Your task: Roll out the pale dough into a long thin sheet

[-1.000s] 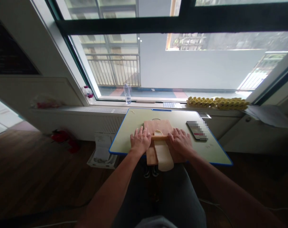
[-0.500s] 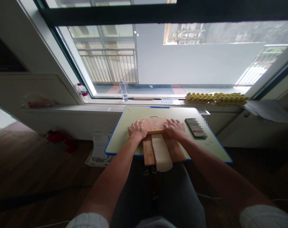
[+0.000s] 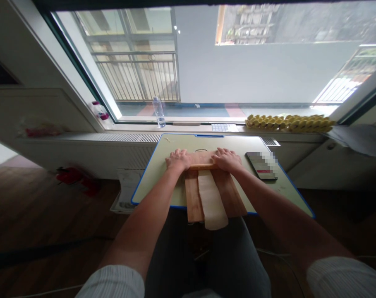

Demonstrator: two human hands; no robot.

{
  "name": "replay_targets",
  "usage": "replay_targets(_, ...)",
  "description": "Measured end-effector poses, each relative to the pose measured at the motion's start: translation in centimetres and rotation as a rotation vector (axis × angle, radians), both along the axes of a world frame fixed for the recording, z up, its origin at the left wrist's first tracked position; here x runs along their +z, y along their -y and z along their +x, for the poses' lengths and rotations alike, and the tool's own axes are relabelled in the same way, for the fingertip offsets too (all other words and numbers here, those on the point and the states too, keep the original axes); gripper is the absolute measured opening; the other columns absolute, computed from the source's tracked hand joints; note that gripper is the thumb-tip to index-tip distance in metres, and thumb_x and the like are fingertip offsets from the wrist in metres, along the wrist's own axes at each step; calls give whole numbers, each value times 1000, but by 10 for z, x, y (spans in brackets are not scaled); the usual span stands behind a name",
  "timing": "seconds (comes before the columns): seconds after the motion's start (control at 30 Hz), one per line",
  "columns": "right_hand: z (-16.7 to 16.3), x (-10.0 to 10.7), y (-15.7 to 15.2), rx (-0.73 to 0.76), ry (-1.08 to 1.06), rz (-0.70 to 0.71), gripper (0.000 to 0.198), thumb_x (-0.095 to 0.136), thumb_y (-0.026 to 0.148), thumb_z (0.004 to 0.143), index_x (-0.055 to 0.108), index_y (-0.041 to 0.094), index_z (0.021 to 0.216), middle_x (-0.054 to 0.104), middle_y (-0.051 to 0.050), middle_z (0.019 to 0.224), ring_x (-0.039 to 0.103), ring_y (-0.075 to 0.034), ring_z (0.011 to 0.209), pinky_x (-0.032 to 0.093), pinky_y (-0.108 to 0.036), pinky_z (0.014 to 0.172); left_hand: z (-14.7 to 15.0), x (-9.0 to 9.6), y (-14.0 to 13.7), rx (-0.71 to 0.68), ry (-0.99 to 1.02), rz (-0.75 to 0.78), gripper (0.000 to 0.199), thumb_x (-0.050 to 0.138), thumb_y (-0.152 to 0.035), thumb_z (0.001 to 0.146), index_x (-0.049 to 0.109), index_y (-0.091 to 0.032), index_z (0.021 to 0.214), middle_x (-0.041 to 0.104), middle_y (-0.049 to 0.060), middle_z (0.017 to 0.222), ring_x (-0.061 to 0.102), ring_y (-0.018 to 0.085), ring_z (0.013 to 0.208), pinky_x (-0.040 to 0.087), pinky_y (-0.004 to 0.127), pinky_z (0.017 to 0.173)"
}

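Note:
A wooden rolling pin (image 3: 202,167) lies crosswise over the far part of a wooden cutting board (image 3: 233,194). My left hand (image 3: 178,160) grips its left end and my right hand (image 3: 226,159) its right end, fingers bent forward over it. From under the pin a long flat strip of pale dough (image 3: 211,198) runs toward me. Its rounded near end hangs past the board's front edge. The far end of the dough is mostly hidden behind the pin and hands.
The board sits on a small blue-edged table (image 3: 156,178), overhanging its front. A phone (image 3: 262,165) lies to the right. On the windowsill stand a clear bottle (image 3: 159,112) and yellow egg trays (image 3: 288,123). A red fire extinguisher (image 3: 71,176) is on the floor at left.
Both hands have pushed the rolling pin a little farther from me along the board, so more of the dough strip shows on my side. The view has shifted slightly.

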State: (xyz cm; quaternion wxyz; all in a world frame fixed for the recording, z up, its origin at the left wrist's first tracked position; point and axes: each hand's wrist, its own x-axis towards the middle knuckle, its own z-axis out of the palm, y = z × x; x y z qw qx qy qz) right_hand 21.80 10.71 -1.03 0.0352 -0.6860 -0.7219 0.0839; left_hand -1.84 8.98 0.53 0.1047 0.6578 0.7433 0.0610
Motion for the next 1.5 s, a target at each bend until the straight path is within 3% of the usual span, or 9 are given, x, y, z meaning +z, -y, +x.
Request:
replay_targets(0.2, 1, 2, 2, -5, 1, 1, 73, 35, 61, 105, 39, 28, 169, 46, -12, 168, 46, -35, 148, 38, -52, 117, 0, -3, -1, -20, 10, 38, 57, 39, -40, 100, 59, -36, 153, 53, 8, 164, 53, 36, 142, 47, 60, 115)
replay_targets(0.47, -1, 8, 27, -18, 21, 13, 69, 35, 59, 106, 40, 29, 168, 48, -13, 166, 47, -35, 145, 39, -53, 115, 1, -3, 17, -41, -36, 49, 59, 37, -46, 102, 54, -37, 158, 46, 6, 170, 49, 36, 147, 44, 59, 118)
replay_targets(0.63, -3, 12, 52, -8, 55, 101, 63, 32, 51, 109, 43, 28, 166, 50, -13, 164, 47, -34, 145, 39, -53, 115, 4, -3, 36, -39, -44, 64, 59, 35, -47, 103, 53, -38, 159, 43, 5, 173, 46, 35, 150, 41, 60, 120)
replay_targets(0.83, -6, 17, 85, 7, 118, 175, 52, 32, 44, 109, 64, 24, 145, 61, -14, 151, 52, -35, 137, 44, -52, 111, 9, -3, 68, -53, -46, 122, 58, 33, -46, 105, 59, -33, 154, 47, 7, 170, 47, 34, 150, 42, 60, 119)
replay_targets(1.03, -1, 21, 108, 28, 124, 140, 58, 26, 45, 110, 55, 25, 155, 50, -13, 165, 43, -37, 148, 36, -62, 118, 11, 2, 103, -91, -58, 179, 55, 34, -44, 106, 62, -32, 152, 47, 7, 170, 44, 32, 153, 40, 60, 120)
replay_targets(1.23, 1, 28, 78, 46, 92, 52, 70, 39, 55, 104, 39, 27, 168, 33, -8, 177, 33, -35, 158, 28, -65, 125, 11, 7, 84, -66, -19, 186, 60, 47, -44, 98, 56, -31, 156, 49, 7, 169, 46, 30, 152, 37, 57, 125)
replay_targets(1.37, -4, 22, 65, 52, 40, 22, 68, 38, 50, 104, 41, 28, 167, 36, -7, 175, 39, -33, 155, 32, -61, 124, 12, 3, 65, -74, -19, 82, 65, 44, -46, 97, 51, -29, 160, 45, 8, 172, 45, 32, 153, 38, 57, 124)
replay_targets(1.5, -3, 15, 71, 52, 33, 28, 66, 36, 50, 105, 42, 27, 167, 42, -9, 172, 43, -35, 151, 36, -60, 122, 13, -2, 63, -111, -43, 42, 67, 38, -49, 100, 48, -30, 163, 39, 8, 175, 39, 34, 157, 32, 62, 127)
